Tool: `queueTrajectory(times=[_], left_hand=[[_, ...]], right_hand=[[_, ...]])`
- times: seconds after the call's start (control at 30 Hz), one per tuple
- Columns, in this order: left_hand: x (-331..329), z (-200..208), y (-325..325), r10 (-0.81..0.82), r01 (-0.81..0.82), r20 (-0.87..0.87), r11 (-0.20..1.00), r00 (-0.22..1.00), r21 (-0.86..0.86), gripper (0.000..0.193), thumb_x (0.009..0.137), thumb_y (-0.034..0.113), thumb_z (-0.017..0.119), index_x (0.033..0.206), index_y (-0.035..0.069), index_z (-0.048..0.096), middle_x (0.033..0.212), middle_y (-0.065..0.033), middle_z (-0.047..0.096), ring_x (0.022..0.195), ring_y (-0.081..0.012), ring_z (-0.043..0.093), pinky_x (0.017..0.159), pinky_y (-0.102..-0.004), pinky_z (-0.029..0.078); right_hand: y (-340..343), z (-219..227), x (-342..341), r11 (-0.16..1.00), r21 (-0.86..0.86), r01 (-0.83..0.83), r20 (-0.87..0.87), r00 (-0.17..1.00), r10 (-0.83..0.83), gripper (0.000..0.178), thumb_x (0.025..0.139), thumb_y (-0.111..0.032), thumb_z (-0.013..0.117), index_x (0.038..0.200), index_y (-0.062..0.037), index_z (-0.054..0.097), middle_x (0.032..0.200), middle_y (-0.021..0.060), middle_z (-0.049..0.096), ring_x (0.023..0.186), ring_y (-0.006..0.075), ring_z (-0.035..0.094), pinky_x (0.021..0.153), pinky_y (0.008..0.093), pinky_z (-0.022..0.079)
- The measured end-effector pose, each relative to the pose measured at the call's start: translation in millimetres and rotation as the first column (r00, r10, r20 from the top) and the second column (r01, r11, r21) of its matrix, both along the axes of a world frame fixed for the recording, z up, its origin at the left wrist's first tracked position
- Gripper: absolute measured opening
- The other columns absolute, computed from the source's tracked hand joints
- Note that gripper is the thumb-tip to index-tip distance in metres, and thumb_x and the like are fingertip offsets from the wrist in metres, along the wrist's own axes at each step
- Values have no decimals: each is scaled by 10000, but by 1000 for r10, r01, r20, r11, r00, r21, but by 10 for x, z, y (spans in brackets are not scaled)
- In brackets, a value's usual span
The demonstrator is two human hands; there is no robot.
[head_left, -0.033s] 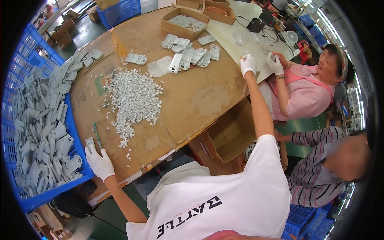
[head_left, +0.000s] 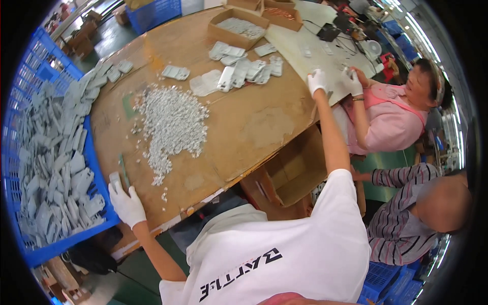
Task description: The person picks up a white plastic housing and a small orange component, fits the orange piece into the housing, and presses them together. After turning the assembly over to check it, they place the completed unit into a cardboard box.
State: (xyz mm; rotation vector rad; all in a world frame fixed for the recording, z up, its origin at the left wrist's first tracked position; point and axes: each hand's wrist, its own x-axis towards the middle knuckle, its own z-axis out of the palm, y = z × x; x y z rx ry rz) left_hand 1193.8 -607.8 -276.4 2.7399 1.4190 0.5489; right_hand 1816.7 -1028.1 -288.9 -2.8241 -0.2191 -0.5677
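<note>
The left hand in a white glove (head_left: 127, 204) holds a long, flat, pale grey piece (head_left: 115, 179). The right hand in a white glove (head_left: 317, 82) reaches far out, near a co-worker's white-gloved hand (head_left: 352, 82). Both hands have hardly moved, so the work looks much the same. Left of the left hand is a blue plastic basket (head_left: 76, 241) of grey pieces. Between the hands lies a heap of tiny silvery bits (head_left: 175, 119). The right fingertips are blurry; I can't tell what they hold.

By the bench's (head_left: 229, 162) near left corner, the left hand (head_left: 127, 206) covers a casing's (head_left: 115, 178) lower end. Whether the right hand (head_left: 317, 84), near the right edge, holds anything is too blurred to tell.
</note>
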Motion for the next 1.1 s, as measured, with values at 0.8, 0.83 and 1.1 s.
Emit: queueTrajectory(times=[0.8, 0.83, 1.1], left_hand=[[-214, 8, 18, 90, 31, 427, 963, 900, -267, 352, 905, 38, 606, 1245, 58, 515, 1108, -171, 611, 960, -300, 630, 847, -390, 509], [-225, 53, -22, 14, 99, 451, 969, 892, -227, 402, 912, 4, 582, 1301, 66, 503, 1101, -161, 617, 929, -259, 635, 832, -362, 513], [-304, 352, -214, 250, 477, 795, 687, 553, -548, 560, 887, -62, 580, 1415, 87, 465, 1088, -64, 606, 901, -143, 593, 801, -291, 509]], right_hand=[[1976, -13, -3596, 481, 74, -874, 157, 486, 860, 243, 726, -45, 677, 954, -122, 643, 935, 28, 594, 870, 254, 604, 754, 376, 515], [1943, 4, -3616, 485, 58, -872, 129, 489, 863, 238, 738, -30, 669, 959, -115, 643, 943, 37, 599, 874, 257, 603, 763, 374, 516], [1780, 79, -3625, 558, 96, -825, -120, 546, 829, 178, 759, -16, 660, 903, -109, 610, 914, 72, 602, 874, 289, 606, 776, 393, 515]])
